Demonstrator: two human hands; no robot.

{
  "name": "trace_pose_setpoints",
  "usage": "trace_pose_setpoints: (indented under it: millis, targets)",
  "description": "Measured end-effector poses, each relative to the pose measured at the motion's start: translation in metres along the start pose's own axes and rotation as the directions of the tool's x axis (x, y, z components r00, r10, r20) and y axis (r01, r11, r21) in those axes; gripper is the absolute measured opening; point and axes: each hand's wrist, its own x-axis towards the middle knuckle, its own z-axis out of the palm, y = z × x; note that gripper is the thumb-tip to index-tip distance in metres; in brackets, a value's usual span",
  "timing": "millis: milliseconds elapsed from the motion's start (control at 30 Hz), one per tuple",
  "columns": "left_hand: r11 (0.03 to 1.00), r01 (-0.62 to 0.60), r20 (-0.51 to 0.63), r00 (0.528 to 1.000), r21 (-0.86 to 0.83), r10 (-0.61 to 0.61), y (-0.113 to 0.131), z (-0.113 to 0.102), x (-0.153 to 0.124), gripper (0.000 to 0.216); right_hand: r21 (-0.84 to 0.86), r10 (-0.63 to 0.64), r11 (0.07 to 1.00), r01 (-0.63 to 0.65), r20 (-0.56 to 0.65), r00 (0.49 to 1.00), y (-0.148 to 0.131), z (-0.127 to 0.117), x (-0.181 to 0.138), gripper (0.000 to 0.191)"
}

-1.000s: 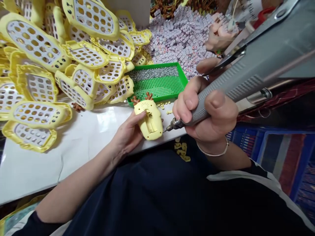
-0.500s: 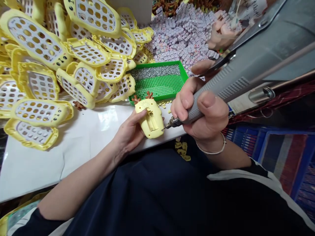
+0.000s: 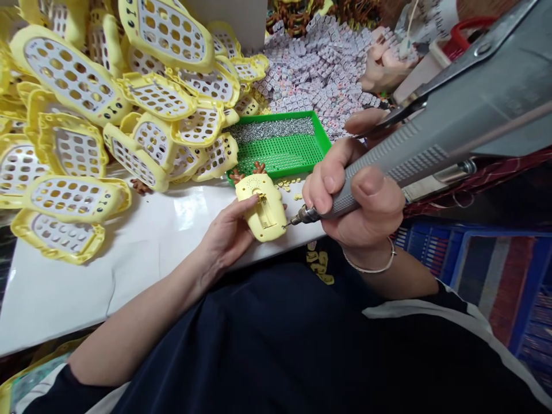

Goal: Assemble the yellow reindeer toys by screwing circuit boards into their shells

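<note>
My left hand point(image 3: 226, 233) grips a small yellow toy shell point(image 3: 261, 208) with brown antlers, held back side up at the near edge of the white table point(image 3: 142, 247). My right hand point(image 3: 360, 198) is wrapped round a grey electric screwdriver point(image 3: 431, 138). Its bit touches the toy's lower right corner. A bracelet sits on my right wrist.
A heap of yellow perforated toy fronts point(image 3: 107, 109) fills the left of the table. A green tray point(image 3: 280, 146) with several small screws lies behind the toy. Beyond it is a pile of small lilac-white cubes point(image 3: 314, 63), with another person's hand point(image 3: 382, 63) at its right edge.
The toy and both hands have shifted only slightly. The screwdriver bit has closed onto the toy's lower right corner and stays there.
</note>
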Motion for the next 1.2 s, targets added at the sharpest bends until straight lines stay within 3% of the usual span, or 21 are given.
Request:
trace_pose_setpoints:
  millis: [100, 333, 467, 567, 733, 833, 1000, 1200]
  targets:
    - [1.000, 0.011, -0.001, 1.000, 0.014, -0.011, 0.001, 0.001, 0.000, 0.033, 0.005, -0.023, 1.000, 0.023, 0.002, 1.000, 0.001, 0.002, -0.001, 0.031]
    - [0.998, 0.062, 0.003, 0.998, 0.018, -0.062, 0.002, 0.002, -0.001, 0.027, -0.091, 0.067, 0.994, -0.056, 0.128, 0.989, 0.003, 0.001, -0.005, 0.032]
    - [0.997, 0.051, 0.059, 0.997, 0.061, -0.055, -0.002, 0.002, -0.005, 0.026, -0.152, 0.077, 0.986, -0.063, 0.089, 0.993, 0.004, 0.000, -0.003, 0.036]
    - [0.988, 0.018, 0.096, 0.995, 0.152, -0.033, -0.010, 0.001, -0.008, 0.040, -0.198, 0.067, 0.979, -0.056, 0.046, 0.997, 0.006, 0.002, -0.001, 0.041]
    - [0.971, -0.132, 0.093, 0.989, 0.200, 0.115, -0.021, 0.000, -0.007, 0.057, -0.200, 0.037, 0.979, -0.040, -0.023, 0.999, 0.009, 0.008, 0.000, 0.041]
    - [0.965, -0.180, 0.075, 0.983, 0.189, 0.169, -0.022, 0.000, -0.006, 0.057, -0.162, 0.028, 0.986, -0.030, -0.010, 1.000, 0.010, 0.012, -0.002, 0.038]
    - [0.974, -0.141, 0.096, 0.987, 0.178, 0.125, -0.019, -0.001, -0.005, 0.048, -0.052, -0.046, 0.998, 0.048, 0.040, 0.998, 0.003, 0.015, -0.002, 0.028]
    - [0.990, -0.070, 0.078, 0.995, 0.123, 0.061, -0.015, 0.000, -0.006, 0.046, -0.182, -0.042, 0.983, 0.039, -0.014, 0.999, -0.015, 0.012, -0.002, 0.037]
